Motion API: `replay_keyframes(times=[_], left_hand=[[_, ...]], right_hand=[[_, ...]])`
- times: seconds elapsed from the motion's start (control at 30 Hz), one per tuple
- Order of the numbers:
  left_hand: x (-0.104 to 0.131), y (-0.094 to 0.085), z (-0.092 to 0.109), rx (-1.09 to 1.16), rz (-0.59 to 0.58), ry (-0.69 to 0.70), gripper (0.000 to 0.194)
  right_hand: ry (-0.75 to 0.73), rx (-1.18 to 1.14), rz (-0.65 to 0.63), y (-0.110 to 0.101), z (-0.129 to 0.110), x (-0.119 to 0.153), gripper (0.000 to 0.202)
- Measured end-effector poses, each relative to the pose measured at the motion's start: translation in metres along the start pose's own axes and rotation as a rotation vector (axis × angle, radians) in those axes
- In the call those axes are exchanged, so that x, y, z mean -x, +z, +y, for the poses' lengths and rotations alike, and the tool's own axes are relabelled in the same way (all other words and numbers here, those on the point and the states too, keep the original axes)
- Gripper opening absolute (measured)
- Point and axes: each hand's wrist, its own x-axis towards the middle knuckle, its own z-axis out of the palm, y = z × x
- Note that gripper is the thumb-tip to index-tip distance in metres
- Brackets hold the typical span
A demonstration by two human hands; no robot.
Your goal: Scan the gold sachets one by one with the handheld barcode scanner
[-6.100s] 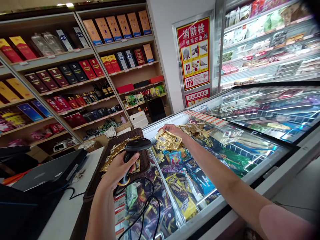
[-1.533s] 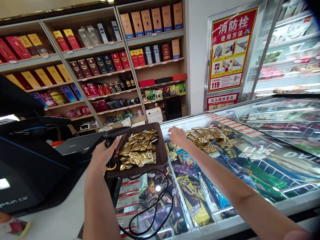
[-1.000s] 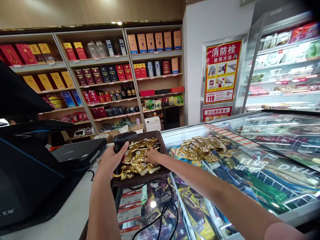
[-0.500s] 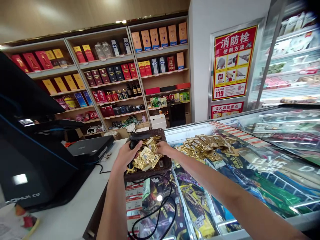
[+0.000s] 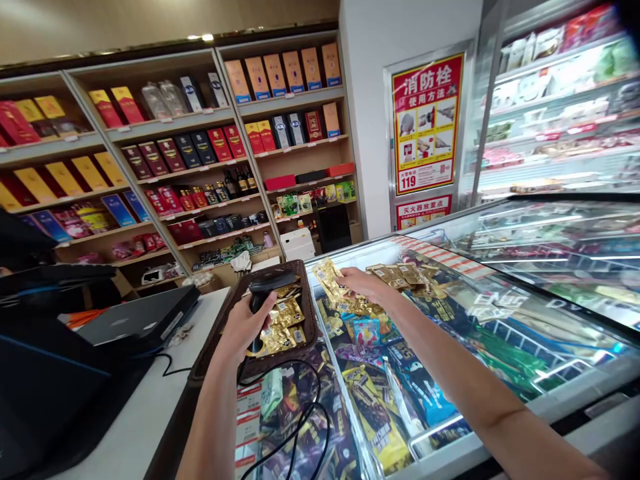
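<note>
My left hand [image 5: 249, 323] is wrapped round the grip of a black barcode scanner [image 5: 273, 283], which stands roughly upright; its head runs sideways, the right end slightly higher, over the wicker basket [image 5: 313, 327]. My palm and part of the basket's gold packets [image 5: 286, 319] hide the grip. My right hand [image 5: 361, 283] pinches a gold packet [image 5: 327, 277] above the chest freezer [image 5: 367, 250], just right of the basket; its long axis slants from upper left to lower right. My fingers cover its right side, and its print is too small to read. Under and beyond this hand, more gold sachets [image 5: 405, 275] lie on the freezer's glass, partly hidden by my wrist. The scanner's cable [image 5: 320, 400] loops down and is cut off below.
</note>
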Motion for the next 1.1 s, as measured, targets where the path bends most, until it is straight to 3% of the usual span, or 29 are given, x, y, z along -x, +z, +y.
replay_keyframes(times=[0.1, 0.27, 0.6, 0.93, 1.1], left_hand=[[-0.001, 0.011, 0.002, 0.017, -0.105, 0.029, 0.05], [-0.001, 0.023, 0.003, 0.023, -0.112, 0.052, 0.047], [0.004, 0.024, 0.01, -0.013, -0.089, 0.072, 0.051], [0.004, 0.025, 0.012, -0.033, -0.088, 0.068, 0.052], [0.0, 0.022, 0.009, -0.033, -0.081, 0.044, 0.054]], right_hand=[[-0.006, 0.039, -0.001, -0.016, 0.001, 0.0, 0.019], [0.021, 0.075, 0.005, -0.031, -0.004, 0.008, 0.024], [0.025, 0.127, -0.009, -0.03, -0.006, 0.012, 0.044], [0.005, 0.149, -0.039, -0.029, -0.009, 0.014, 0.029], [0.036, 0.2, 0.073, -0.04, -0.006, 0.005, 0.022]])
